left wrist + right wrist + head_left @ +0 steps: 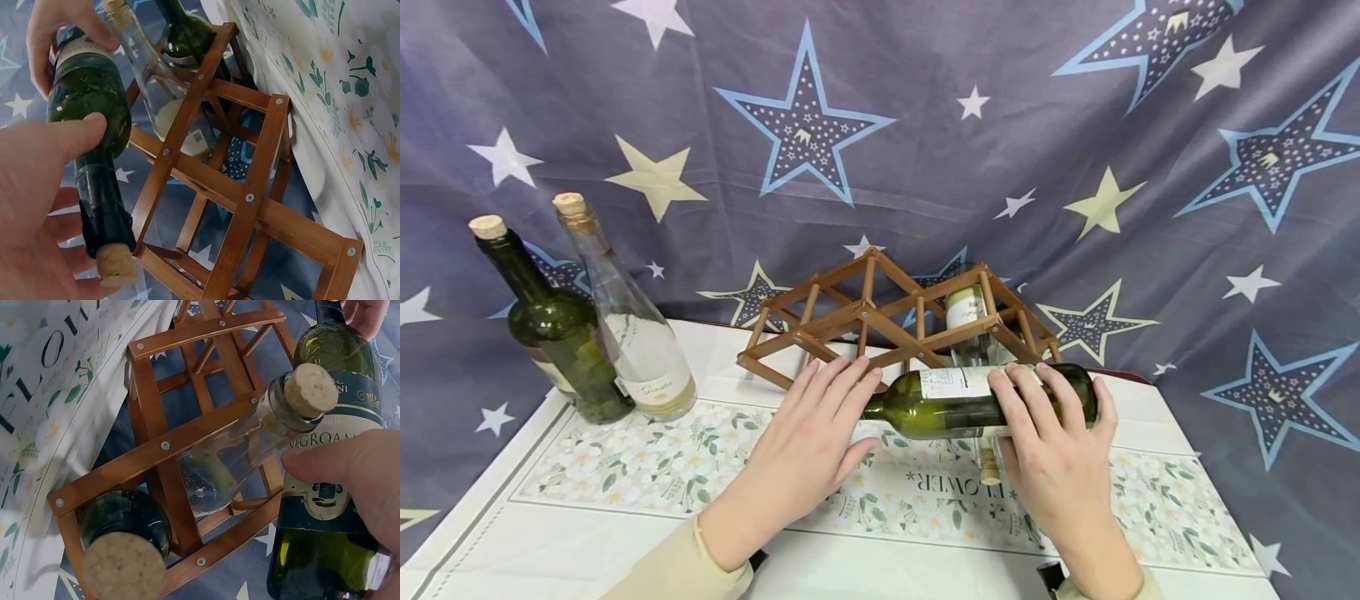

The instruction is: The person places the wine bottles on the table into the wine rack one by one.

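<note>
Holding green bottle sideways on near side of wooden rack, neck left: with right grip wrapped round the labelled body, with left grip spread, straight fingers and thumb either side of the neck. Noted in rack at right: clear bottle and second green bottle, both corked. Off left, on desk: upright green bottle beside upright clear bottle. Farthest: star-print curtain.

The head camera looks forward and down; both wrist views share the rack, close.
</note>
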Tool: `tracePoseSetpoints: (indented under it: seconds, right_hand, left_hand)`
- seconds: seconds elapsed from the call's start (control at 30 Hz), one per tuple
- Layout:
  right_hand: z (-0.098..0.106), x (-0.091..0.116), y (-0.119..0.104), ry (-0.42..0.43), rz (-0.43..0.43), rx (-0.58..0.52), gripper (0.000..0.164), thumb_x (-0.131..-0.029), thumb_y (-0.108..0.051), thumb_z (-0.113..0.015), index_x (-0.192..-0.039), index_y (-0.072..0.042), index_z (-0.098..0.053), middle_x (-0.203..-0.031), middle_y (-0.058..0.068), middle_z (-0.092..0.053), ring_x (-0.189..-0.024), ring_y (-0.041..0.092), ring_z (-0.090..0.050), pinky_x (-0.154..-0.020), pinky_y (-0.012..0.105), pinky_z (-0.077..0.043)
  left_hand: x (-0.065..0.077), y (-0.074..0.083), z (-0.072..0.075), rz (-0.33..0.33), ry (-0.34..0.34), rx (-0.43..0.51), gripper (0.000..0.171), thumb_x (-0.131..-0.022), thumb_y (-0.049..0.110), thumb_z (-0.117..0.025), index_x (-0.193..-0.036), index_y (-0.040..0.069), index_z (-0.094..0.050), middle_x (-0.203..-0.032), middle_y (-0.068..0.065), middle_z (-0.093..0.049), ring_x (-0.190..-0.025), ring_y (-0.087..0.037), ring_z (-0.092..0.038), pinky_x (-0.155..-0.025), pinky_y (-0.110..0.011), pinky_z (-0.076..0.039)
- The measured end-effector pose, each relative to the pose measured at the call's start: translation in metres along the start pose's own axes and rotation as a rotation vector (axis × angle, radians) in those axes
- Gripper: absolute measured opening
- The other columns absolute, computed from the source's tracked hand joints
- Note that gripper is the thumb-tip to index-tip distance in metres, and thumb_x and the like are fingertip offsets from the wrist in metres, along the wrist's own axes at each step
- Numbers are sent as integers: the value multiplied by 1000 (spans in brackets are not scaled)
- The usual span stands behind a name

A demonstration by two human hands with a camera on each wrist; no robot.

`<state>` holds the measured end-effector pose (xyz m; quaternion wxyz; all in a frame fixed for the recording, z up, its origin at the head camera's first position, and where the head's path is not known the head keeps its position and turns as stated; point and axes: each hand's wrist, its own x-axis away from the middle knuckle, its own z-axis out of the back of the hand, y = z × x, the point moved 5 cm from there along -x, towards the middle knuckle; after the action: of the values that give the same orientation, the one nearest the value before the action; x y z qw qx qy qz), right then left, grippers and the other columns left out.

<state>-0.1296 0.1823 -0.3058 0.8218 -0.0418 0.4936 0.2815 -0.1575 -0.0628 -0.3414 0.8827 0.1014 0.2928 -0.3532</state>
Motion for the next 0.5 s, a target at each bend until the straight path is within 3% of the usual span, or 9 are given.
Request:
tracePoseSetpoints:
  seconds: [0.23, 0.5]
  right_hand:
    - [2, -4, -5, 12, 8, -8, 80, -54, -2, -76, -133, -9, -63, -129, 11, -63, -116, 41, -53, -99, 75, -23]
    - [1, -4, -10, -7, 23, -25, 77, -57, -4, -74, -133, -8, -63, -130, 11, -63, -115, 40, -54, -100, 75, -22]
  left_hand:
    - [0, 2, -3, 5, 20, 8, 66, -97, 36, -62, -150, 4, -42, -143, -14, -50, -130, -33, -46, -116, -48, -24]
    - [1, 3, -5, 5, 16, -17, 59, -99, 32, -58, -148, 2, -44, -134, -11, -56, -119, -29, -53, -113, -42, -30]
